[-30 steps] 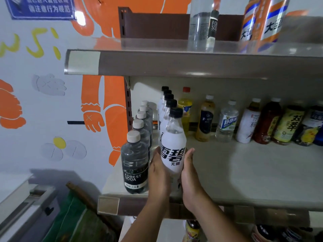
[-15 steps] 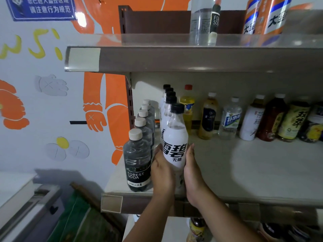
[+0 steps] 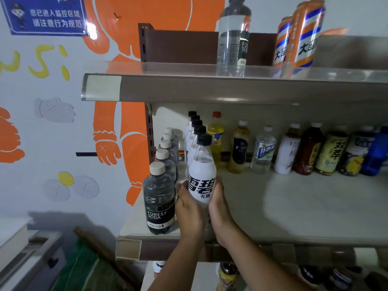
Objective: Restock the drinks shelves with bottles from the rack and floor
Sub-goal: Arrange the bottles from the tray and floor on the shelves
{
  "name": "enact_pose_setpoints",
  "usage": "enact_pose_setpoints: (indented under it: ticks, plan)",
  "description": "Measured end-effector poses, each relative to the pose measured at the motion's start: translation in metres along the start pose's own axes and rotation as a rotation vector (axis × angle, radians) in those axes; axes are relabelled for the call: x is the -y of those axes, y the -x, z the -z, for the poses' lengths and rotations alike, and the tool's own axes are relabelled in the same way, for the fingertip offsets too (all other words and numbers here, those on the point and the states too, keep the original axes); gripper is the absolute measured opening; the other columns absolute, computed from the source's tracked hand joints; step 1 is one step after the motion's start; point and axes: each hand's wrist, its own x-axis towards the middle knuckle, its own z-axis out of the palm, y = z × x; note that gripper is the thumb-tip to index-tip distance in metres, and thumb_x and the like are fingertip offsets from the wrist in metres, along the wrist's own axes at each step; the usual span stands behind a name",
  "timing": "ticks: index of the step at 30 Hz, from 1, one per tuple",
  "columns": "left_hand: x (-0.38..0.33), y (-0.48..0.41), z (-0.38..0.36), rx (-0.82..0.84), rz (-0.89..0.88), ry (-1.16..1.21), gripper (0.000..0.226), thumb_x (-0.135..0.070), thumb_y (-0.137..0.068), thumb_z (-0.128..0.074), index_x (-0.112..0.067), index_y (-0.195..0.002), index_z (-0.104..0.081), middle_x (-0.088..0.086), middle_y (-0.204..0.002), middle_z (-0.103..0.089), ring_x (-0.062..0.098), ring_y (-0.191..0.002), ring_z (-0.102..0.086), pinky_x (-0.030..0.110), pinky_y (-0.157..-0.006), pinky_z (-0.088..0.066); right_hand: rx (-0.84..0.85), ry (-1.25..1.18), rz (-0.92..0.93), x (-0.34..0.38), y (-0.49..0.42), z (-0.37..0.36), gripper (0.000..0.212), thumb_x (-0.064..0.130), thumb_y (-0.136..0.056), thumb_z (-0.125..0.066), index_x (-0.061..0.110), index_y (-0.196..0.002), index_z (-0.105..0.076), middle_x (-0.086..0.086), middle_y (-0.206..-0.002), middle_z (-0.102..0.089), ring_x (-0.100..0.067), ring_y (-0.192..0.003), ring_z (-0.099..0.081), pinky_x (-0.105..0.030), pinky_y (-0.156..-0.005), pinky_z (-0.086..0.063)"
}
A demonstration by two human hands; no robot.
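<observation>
Clear, white-labelled, black-capped plastic bottle (image 3: 202, 175) nudged farther onto the grey shelf (image 3: 294, 206), fronting its row (image 3: 197, 123) near the edge; your left hand (image 3: 189, 208) and right hand (image 3: 219, 206) clamp its sides. Push straight back, label forward

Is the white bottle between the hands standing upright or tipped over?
Upright: the white bottle stands cap up at the front of its row, left hand and right hand holding its sides. Its base is hidden.

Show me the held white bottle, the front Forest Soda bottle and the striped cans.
white bottle (image 3: 202, 185): head view, its label.
front Forest Soda bottle (image 3: 160, 215): head view, its label.
striped cans (image 3: 306, 32): head view, nearer can's side.
</observation>
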Motion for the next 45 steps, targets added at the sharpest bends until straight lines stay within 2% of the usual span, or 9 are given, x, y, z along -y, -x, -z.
enact_pose_setpoints:
  ticks: [5,9,13,18,21,23,26,36,45]
  plan:
    - [-0.007,0.005,-0.002,0.002,0.064,0.046,0.047,-0.042,-0.105,-0.024,-0.023,-0.098,-0.066,-0.001,-0.094,-0.074,0.008,-0.087,-0.069,0.024,-0.073,-0.050,-0.170,0.181,0.039,0.012,0.005,-0.001,0.050,0.045,-0.107,-0.019,0.022,-0.123,-0.060,-0.008,-0.119,-0.070,-0.024,-0.106,-0.066,-0.041,-0.094,-0.054]
    - [-0.011,0.016,0.001,0.014,0.065,0.035,0.050,-0.043,-0.105,-0.026,-0.017,-0.142,-0.048,0.004,-0.144,-0.051,0.019,-0.133,-0.047,0.042,-0.115,-0.034,-0.147,0.399,0.096,0.021,0.022,0.011,0.063,0.061,-0.101,-0.016,0.024,-0.134,-0.056,-0.005,-0.135,-0.061,-0.025,-0.123,-0.056,-0.038,-0.103,-0.043]
    - [-0.018,0.043,0.007,-0.028,-0.007,0.062,0.045,-0.040,-0.105,-0.029,-0.017,-0.137,-0.050,0.008,-0.132,-0.059,0.022,-0.122,-0.055,0.043,-0.107,-0.042,-0.136,0.602,0.169,0.028,0.056,0.038,0.070,0.068,-0.095,-0.017,0.026,-0.141,-0.048,-0.002,-0.137,-0.060,-0.022,-0.124,-0.056,-0.023,-0.083,-0.037]
    - [-0.021,0.101,0.003,-0.018,-0.064,-0.061,0.038,-0.044,-0.104,-0.030,-0.029,-0.134,-0.049,-0.001,-0.135,-0.047,0.017,-0.127,-0.042,0.040,-0.107,-0.033,-0.109,0.935,0.216,0.043,0.117,0.081,0.074,0.078,-0.088,-0.014,0.039,-0.147,-0.035,0.004,-0.141,-0.058,-0.020,-0.123,-0.058,-0.034,-0.091,-0.044]
    - [-0.017,0.147,-0.011,0.146,-0.180,-0.226,0.024,-0.032,-0.102,-0.040,-0.032,-0.121,-0.054,-0.005,-0.125,-0.049,0.018,-0.121,-0.046,0.041,-0.102,-0.039,-0.216,1.124,0.244,0.051,0.164,0.120,0.065,0.071,-0.092,-0.018,0.037,-0.146,-0.036,-0.003,-0.129,-0.064,-0.024,-0.111,-0.062,-0.034,-0.077,-0.044]
    - [-0.010,0.181,-0.026,0.288,-0.279,-0.395,0.021,-0.025,-0.099,-0.044,-0.028,-0.116,-0.057,-0.003,-0.125,-0.049,0.021,-0.120,-0.046,0.039,-0.100,-0.038,-0.296,1.364,0.275,0.054,0.200,0.158,0.049,0.051,-0.100,-0.042,0.033,-0.145,-0.038,-0.005,-0.118,-0.068,-0.025,-0.100,-0.065,-0.032,-0.070,-0.043]
    - [0.001,0.234,-0.056,0.478,-0.472,-0.588,0.023,-0.016,-0.097,-0.044,-0.016,-0.106,-0.065,0.005,-0.120,-0.055,0.026,-0.116,-0.048,0.038,-0.099,-0.037,-0.388,1.603,0.263,0.060,0.260,0.219,0.045,0.036,-0.095,-0.053,0.026,-0.138,-0.048,-0.006,-0.108,-0.072,-0.029,-0.093,-0.067,-0.035,-0.078,-0.049]
    - [0.059,0.446,-0.171,1.166,-0.743,-0.869,0.029,-0.024,-0.095,-0.050,-0.012,-0.115,-0.067,0.013,-0.122,-0.062,0.034,-0.117,-0.052,0.043,-0.102,-0.040,-0.800,1.705,-0.374,0.054,0.486,0.403,0.038,0.035,-0.098,-0.044,0.014,-0.128,-0.052,-0.011,-0.120,-0.060,-0.034,-0.107,-0.058,-0.041,-0.089,-0.046]
    - [0.131,0.544,-0.238,1.650,-0.628,-0.828,0.030,-0.027,-0.096,-0.049,-0.015,-0.119,-0.064,0.011,-0.123,-0.060,0.033,-0.106,-0.060,0.046,-0.092,-0.051,-1.136,1.437,-0.787,0.022,0.580,0.472,0.040,0.035,-0.093,-0.049,0.016,-0.129,-0.053,-0.010,-0.123,-0.060,-0.032,-0.109,-0.059,-0.035,-0.084,-0.046]
